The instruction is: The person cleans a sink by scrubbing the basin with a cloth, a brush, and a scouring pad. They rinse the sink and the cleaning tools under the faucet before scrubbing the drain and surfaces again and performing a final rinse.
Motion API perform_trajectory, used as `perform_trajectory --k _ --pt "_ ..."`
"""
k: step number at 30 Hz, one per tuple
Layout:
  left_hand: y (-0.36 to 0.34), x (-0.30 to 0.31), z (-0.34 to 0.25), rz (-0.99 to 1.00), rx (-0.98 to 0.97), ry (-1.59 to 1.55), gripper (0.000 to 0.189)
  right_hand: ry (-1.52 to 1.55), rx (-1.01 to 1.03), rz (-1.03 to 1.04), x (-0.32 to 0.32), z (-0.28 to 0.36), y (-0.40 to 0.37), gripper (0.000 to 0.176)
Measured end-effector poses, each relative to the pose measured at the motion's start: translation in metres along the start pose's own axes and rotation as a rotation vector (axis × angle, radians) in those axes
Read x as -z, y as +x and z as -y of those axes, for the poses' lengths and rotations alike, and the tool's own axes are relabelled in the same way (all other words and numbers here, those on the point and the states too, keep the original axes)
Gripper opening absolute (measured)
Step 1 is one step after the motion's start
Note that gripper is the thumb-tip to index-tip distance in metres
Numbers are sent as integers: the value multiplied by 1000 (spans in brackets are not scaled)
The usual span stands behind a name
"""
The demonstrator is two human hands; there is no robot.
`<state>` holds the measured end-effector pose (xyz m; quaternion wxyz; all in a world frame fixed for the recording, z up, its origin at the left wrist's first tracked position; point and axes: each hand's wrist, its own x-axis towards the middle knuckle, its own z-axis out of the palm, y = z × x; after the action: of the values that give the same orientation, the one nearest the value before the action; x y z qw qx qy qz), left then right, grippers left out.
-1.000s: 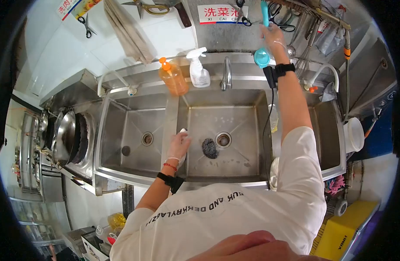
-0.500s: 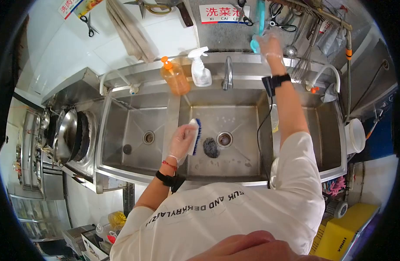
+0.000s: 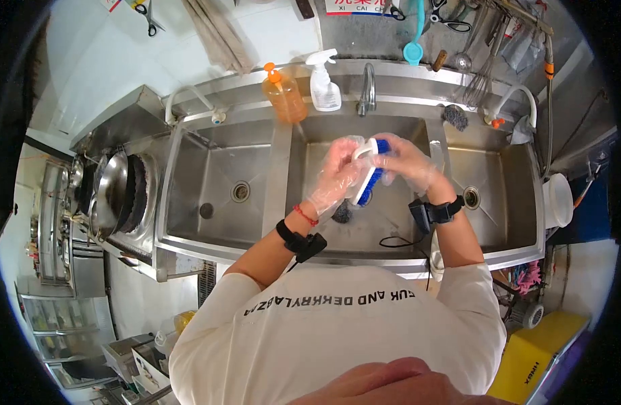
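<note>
Above the middle sink basin (image 3: 391,233), both my hands, in clear plastic gloves, are on a white brush (image 3: 364,177) with blue bristles. My left hand (image 3: 339,172) is closed round the brush's white handle side. From the right, my right hand (image 3: 408,164) grips its upper end, fingers near the bristles. A dark scouring ball (image 3: 341,213) lies in the basin below my left hand, partly hidden. Another steel wool ball (image 3: 455,117) rests on the sink's back ledge, right of the faucet (image 3: 368,91).
Behind the basins stand an orange pump bottle (image 3: 285,98) and a white spray bottle (image 3: 323,84). A turquoise ladle (image 3: 414,50), scissors (image 3: 449,20) and a whisk (image 3: 481,84) hang at the back right. Pans (image 3: 115,189) sit at the left; a white bucket (image 3: 559,200) stands right.
My right hand has come down from the hanging tools to the brush. My left hand has moved right and up with the brush. The view has shifted slightly.
</note>
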<state>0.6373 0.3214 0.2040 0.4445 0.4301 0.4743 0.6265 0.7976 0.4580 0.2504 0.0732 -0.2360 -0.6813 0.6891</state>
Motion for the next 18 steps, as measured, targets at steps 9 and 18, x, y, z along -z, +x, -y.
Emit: perform_trajectory --k 9,18 --pt "-5 -6 1 98 27 149 39 -216 45 -156 -9 -21 -12 57" --pt "-18 2 -38 -103 -309 635 46 -159 72 -568 42 6 3 37"
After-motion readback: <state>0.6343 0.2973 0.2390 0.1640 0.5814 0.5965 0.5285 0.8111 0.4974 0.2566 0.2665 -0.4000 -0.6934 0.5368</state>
